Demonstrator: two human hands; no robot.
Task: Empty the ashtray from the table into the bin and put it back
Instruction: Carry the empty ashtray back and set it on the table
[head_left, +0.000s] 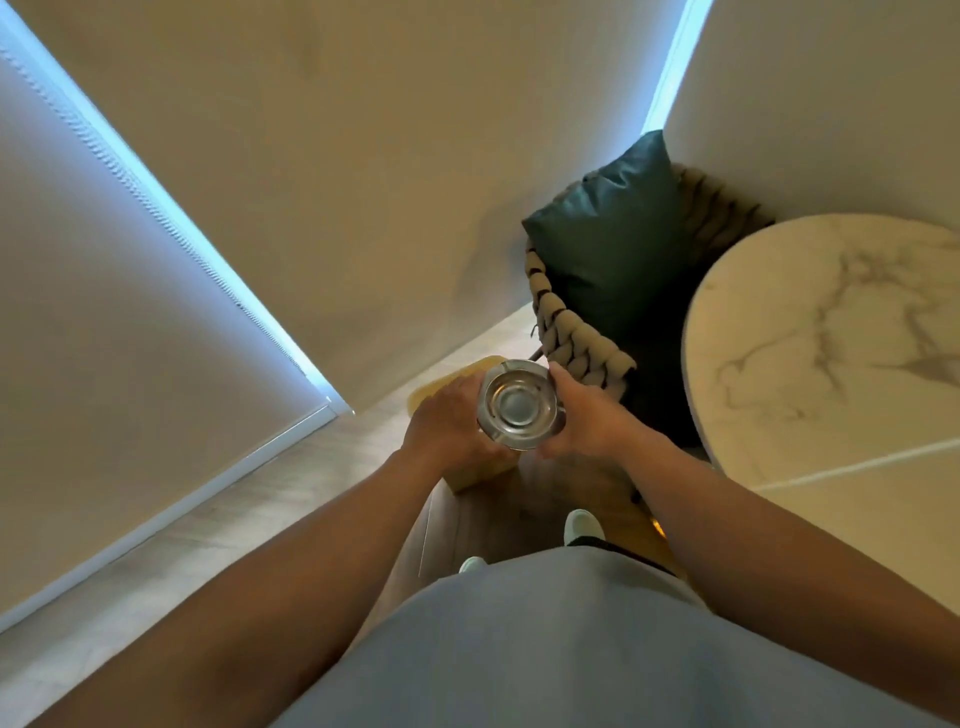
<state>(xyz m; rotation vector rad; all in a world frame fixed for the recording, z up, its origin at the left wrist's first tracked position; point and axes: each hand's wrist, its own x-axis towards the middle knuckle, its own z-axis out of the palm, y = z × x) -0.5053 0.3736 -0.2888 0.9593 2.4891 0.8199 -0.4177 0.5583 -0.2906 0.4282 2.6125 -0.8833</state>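
Note:
A round shiny metal ashtray (517, 404) is held in front of me between both hands, its hollow side facing the camera; no ash shows in it. My left hand (447, 423) grips its left rim and my right hand (584, 415) grips its right rim. Directly below and behind the ashtray stands a yellowish wooden bin (475, 475), mostly hidden by my hands. The round white marble table (831, 358) lies to the right.
A woven rope chair (576, 338) with a dark green cushion (613, 244) stands between the bin and the table, close to my right hand. A wall and a window blind (114, 312) fill the left. My shoes (584, 525) stand on the floor below.

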